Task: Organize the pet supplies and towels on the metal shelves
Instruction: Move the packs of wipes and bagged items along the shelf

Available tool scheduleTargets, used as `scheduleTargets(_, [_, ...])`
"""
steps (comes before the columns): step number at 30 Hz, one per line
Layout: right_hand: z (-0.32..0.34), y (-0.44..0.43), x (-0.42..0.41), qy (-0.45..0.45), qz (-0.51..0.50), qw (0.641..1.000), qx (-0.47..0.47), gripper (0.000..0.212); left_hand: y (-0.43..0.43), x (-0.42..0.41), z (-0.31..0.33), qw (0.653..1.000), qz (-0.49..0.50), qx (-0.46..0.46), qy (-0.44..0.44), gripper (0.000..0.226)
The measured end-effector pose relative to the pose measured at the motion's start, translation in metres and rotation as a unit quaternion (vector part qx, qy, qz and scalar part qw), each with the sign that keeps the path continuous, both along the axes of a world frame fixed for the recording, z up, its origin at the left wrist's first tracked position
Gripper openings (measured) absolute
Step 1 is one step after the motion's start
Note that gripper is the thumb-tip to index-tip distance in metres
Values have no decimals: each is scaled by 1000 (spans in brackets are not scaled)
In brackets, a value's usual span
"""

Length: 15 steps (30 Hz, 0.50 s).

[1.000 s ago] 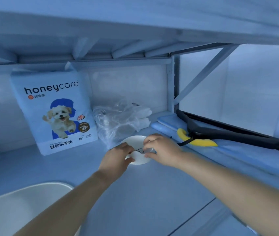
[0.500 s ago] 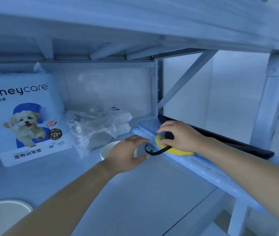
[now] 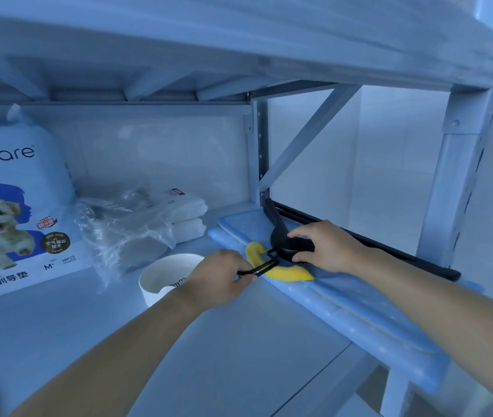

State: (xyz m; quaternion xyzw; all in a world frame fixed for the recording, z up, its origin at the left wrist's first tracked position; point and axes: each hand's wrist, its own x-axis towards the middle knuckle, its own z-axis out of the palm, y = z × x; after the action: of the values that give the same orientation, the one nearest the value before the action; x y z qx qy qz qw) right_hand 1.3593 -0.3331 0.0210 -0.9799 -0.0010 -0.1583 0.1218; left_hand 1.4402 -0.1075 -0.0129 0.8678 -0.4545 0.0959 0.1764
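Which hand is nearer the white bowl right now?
Left. The left hand is right beside the white bowl, pinching a black strap; the right hand is farther right, gripping the black housing.

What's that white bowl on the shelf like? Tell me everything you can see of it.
The white bowl is round and glossy, likely ceramic, with a small dark drawing on its outer side. It stands upright on the shelf, just in front of the crumpled plastic bag; its visible inside is bare. The left hand, pinching a black strap, hides its right rim; whether they touch is unclear.
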Motion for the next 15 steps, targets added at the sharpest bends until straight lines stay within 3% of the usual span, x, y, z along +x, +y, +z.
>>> scheduleTargets(8, [-1,-20,7,3,7,1000,-5,49,-26,-4,2,999,13,8,-28,20])
scheduleTargets(12, [2,-16,9,-25,46,999,11,50,-19,-2,-1,998,30,-38,-26,16])
scheduleTargets(15, [8,2,15,-47,80,995,34,46,-1,1,0,997,48,-52,-21,36])
